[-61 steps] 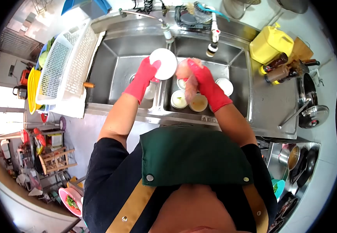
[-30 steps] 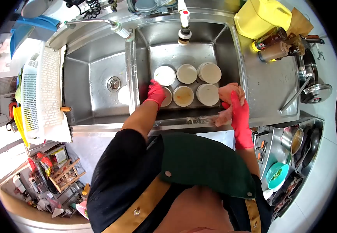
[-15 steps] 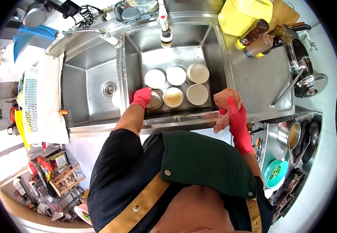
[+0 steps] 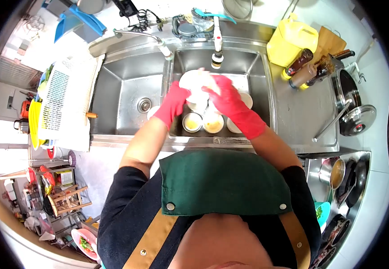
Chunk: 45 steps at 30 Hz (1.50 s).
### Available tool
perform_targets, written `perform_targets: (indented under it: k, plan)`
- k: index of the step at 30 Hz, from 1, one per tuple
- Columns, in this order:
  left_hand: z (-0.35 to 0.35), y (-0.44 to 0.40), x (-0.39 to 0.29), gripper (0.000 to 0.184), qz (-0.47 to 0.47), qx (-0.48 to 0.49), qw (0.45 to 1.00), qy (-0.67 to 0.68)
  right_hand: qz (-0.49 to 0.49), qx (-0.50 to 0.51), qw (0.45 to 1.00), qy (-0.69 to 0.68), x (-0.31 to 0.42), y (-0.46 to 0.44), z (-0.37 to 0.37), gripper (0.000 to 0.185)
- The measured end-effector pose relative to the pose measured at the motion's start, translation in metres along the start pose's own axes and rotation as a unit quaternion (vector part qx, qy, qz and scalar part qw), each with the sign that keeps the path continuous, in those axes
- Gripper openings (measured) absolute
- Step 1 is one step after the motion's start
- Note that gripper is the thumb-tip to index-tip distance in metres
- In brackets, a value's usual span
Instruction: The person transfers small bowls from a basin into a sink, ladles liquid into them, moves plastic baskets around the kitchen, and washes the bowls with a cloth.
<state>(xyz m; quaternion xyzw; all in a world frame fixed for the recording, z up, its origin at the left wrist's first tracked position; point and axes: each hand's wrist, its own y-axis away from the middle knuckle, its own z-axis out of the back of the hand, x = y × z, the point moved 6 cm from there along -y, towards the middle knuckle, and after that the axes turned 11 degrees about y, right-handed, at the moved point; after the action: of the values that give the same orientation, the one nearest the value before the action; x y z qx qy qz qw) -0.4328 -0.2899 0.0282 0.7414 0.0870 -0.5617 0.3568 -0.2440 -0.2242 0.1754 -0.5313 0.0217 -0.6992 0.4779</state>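
Observation:
Over the right-hand basin my left hand [image 4: 176, 99], in a red rubber glove, grips a round white dish [image 4: 191, 80] by its lower left side. My right hand [image 4: 225, 95], gloved the same way, is closed at the dish's right side. A pale, blurred cloth [image 4: 209, 82] shows at its fingers, partly merged with the dish. Below both hands, small white dishes stand in the basin, among them one with yellowish residue [image 4: 192, 122] and a stained one [image 4: 213, 123]. My right forearm partly covers others [image 4: 233, 126].
A faucet [image 4: 217, 56] hangs over the right basin [image 4: 266, 112]. The left basin [image 4: 127, 98] has a drain and a white dish [image 4: 152, 112] by the divider. A yellow jug [image 4: 288, 42], sauce bottles [image 4: 303, 74] and a lidded pot [image 4: 358, 120] stand right. A drying rack [image 4: 62, 103] is left.
My left hand has lifted a white dish from the lower left of the basin. My right hand has moved left from the basin's right edge to the dish, with the cloth. The view has shifted.

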Motion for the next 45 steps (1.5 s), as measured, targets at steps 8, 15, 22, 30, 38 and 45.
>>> perform_targets:
  k: [8, 15, 22, 30, 38, 45]
  plan:
    - [-0.023, 0.045, 0.005, 0.051, 0.060, 0.017, 0.985, 0.160, 0.303, 0.292, 0.810, 0.408, -0.044, -0.006, -0.060, 0.021]
    - [-0.032, 0.050, -0.034, 0.051, -0.008, 0.075, 0.992, 0.099, 0.155, 0.185, 0.868, 0.434, -0.065, -0.013, -0.065, 0.027]
    - [-0.047, 0.028, -0.014, 0.059, -0.114, 0.079, 0.955, 0.263, -0.460, 0.085, 0.875, -0.120, -0.089, 0.028, -0.073, 0.053]
    - [-0.052, 0.036, -0.023, 0.047, 0.009, 0.078, 0.977, 0.200, -0.305, 0.277, 0.910, -0.048, -0.048, 0.013, -0.059, 0.055]
    - [-0.075, 0.044, -0.019, 0.074, 0.039, 0.062, 0.997, 0.009, 0.129, 0.146, 0.861, 0.469, -0.066, -0.003, -0.042, 0.026]
    - [-0.060, 0.033, -0.031, 0.053, -0.117, 0.095, 0.981, 0.118, -0.174, 0.141, 0.972, 0.070, -0.063, 0.020, -0.067, 0.025]
